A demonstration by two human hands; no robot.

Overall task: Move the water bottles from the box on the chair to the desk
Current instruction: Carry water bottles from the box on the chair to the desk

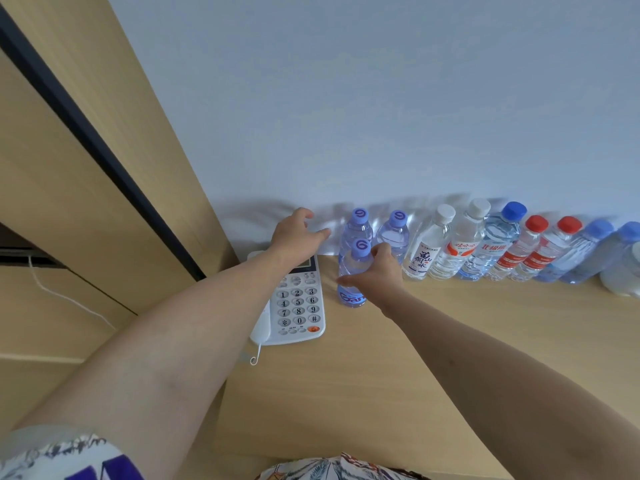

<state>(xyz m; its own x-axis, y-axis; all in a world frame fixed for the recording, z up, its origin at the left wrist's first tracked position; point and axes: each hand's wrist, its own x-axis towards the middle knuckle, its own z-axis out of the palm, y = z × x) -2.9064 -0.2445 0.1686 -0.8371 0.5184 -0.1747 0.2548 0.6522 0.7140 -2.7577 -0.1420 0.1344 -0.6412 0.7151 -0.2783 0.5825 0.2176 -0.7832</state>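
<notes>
Desk [398,358], light wood, against pale wall. Row of upright water bottles along wall edge, caps up, running right from the telephone [298,306]: two lilac-capped bottles at back [358,226] [394,233], then white-capped [429,244] [460,240], blue-capped [498,237], two red-capped [519,251] [547,251], more blue-capped at far right edge, blurred.

Third lilac-capped bottle [353,275] standing in front of the back pair, base on desk, long axis vertical, label low. Right hand [377,271] against its right side: thumb toward cap end, fingers [346,281] reaching across the body at mid-height. Wrap looks loose, partly spread; firm grip or just letting go, cannot tell. Contact certain, squeeze not.

Left hand [298,233] above far end of telephone, empty, fingers half-spread and pointing toward wall, well clear of any bottle. Bare gap of desk between it and the back-left lilac bottle.

Key relation: front bottle lies just left of the right palm, touching it, upright; right hand far nearer than left. Back pair sits directly behind, close, so any push toward wall risks knocking them. Telephone just left of bottle base, small gap.

Box and chair out of view; count remaining unknown.

Judgement: placement step on this bottle; next likely release straight up and back, or a nudge into line with the row.
</notes>
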